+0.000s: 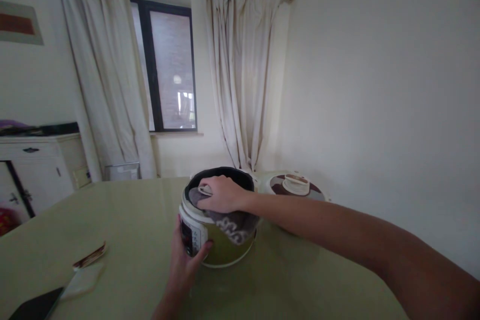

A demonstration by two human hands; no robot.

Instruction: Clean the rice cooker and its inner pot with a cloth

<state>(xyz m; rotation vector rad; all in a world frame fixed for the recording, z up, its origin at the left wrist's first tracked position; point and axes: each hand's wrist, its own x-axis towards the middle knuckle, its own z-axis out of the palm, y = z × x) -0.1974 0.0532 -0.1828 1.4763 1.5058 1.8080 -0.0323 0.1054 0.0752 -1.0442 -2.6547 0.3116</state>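
An electric pressure cooker [224, 250] stands on the table with its top uncovered, so its dark inner pot rim [240, 178] shows. My left hand [184, 262] grips the cooker's side around the control panel, thumb on the front and fingers behind. In my right hand [223, 194] is a grey cloth [236, 225] with a pale scroll pattern, bunched under closed fingers at the pot's rim. Part of the cloth hangs over the outside. The pot's bottom is hidden. Behind my right forearm, the cooker's lid [296, 185] is partly covered from view.
The pale green table [127, 230] spreads around the cooker. At the lower left lie a dark flat phone-like object [35, 305] and a small brown-and-white packet-like item [90, 256]. A white cabinet [45, 160] and curtains [108, 85] stand beyond the table.
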